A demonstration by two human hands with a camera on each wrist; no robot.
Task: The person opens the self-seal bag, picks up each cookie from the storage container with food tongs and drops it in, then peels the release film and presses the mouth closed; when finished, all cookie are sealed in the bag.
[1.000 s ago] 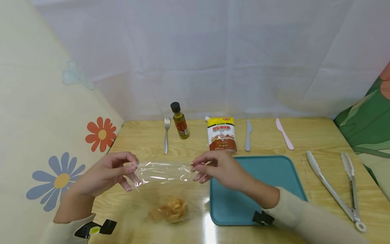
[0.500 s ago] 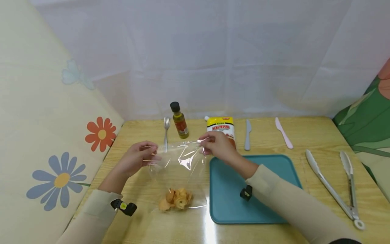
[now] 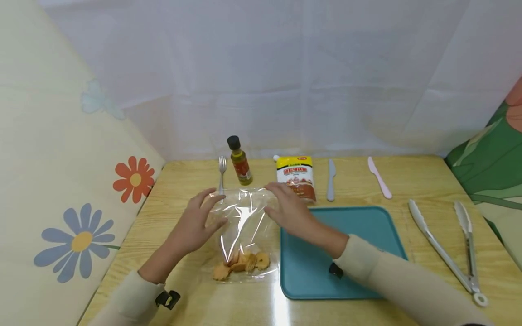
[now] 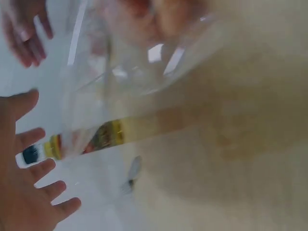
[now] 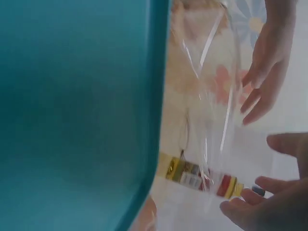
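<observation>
Down goes the clear bag (image 3: 244, 231), flat on the table (image 3: 367, 181) between both hands, where half a second ago it was held up by its top edge. Pinches are released: left hand (image 3: 195, 222) and right hand (image 3: 287, 210) lie with straight, spread fingers at its top corners. Orange slices (image 3: 242, 262) bunch at its near end, just beside the teal tray's (image 3: 359, 235) left edge.

**Obscured and Illegible Items**

Both wrist views were badly blurred. The print on the yellow pouch (image 3: 296, 176) and the bottle label (image 3: 241, 168) was too small to be read. The tongs (image 3: 452, 249) were partly cut off near the lower right edge. The tray's (image 3: 367, 226) near corner was hidden by the right sleeve (image 3: 391, 280). Contact between the fingertips and the clear bag (image 3: 244, 226) could not be determined.
</observation>
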